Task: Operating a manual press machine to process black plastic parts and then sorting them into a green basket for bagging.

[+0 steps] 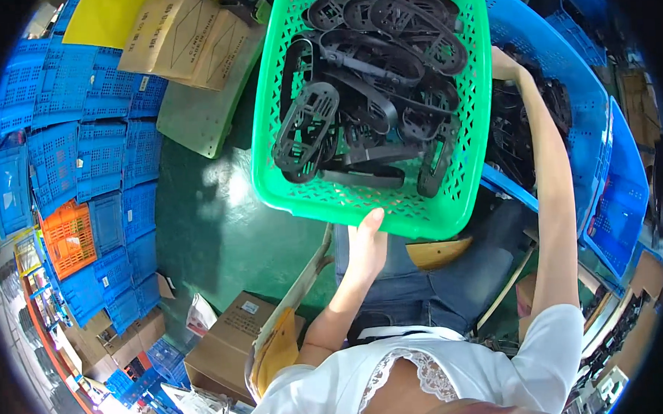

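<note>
A green plastic basket [462,222] with perforated walls is tilted in front of me. It holds a jumble of long, rounded black plastic parts [309,126] with slots through them. My left hand [368,242] grips the near rim, its thumb over the edge and the other fingers largely hidden underneath. At the basket's right side, my right hand [504,65] holds the wall from outside; its fingertips are out of sight behind it. More black parts [510,136] lie in a large blue bin [582,103] beneath my right forearm.
Stacked blue crates [100,158], with an orange crate [70,237] among them, line the left. Cardboard boxes [184,39] sit on a greenish board [202,113] at the far left. Nearer stand an opened carton [230,341] and a wooden chair back [277,350].
</note>
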The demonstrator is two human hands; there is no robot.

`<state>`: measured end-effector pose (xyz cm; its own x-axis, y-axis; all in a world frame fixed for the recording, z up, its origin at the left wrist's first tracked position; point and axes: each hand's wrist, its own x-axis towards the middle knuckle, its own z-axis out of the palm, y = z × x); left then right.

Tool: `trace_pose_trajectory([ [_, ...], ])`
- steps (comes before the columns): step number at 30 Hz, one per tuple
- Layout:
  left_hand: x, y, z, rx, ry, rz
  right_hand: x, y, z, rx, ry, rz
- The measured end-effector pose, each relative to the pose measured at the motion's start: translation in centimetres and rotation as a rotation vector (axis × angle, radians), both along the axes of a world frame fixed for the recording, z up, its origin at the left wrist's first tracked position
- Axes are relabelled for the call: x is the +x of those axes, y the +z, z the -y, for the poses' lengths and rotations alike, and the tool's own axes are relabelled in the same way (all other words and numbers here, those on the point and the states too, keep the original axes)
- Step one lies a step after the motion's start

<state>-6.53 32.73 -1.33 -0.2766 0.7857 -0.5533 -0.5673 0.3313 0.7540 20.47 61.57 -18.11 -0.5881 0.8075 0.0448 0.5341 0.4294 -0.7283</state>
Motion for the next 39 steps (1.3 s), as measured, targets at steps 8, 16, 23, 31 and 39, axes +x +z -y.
trace_pose_trajectory([
  [8,3.4,-0.1,-0.2,0.150,-0.210,0.451,17.0,25.2,11.7,0.017,-0.828,-0.129],
  [16,2.8,-0.8,-0.3,0.243,-0.163,0.373,-5.6,33.7,16.3,0.048,0.126,0.059],
  [23,3.3,-0.1,-0.4,0.270,-0.211,0.404,-4.3,33.1,16.6,0.006,0.012,-0.095],
  [31,4.8,0.1,-0.5,0.246,-0.212,0.313,17.7,16.7,14.1,-0.032,-0.398,0.688],
  [39,3.9,1.7,-0.2,0.194,-0.179,0.319,10.9,10.4,13.7,-0.200,-0.406,0.956],
])
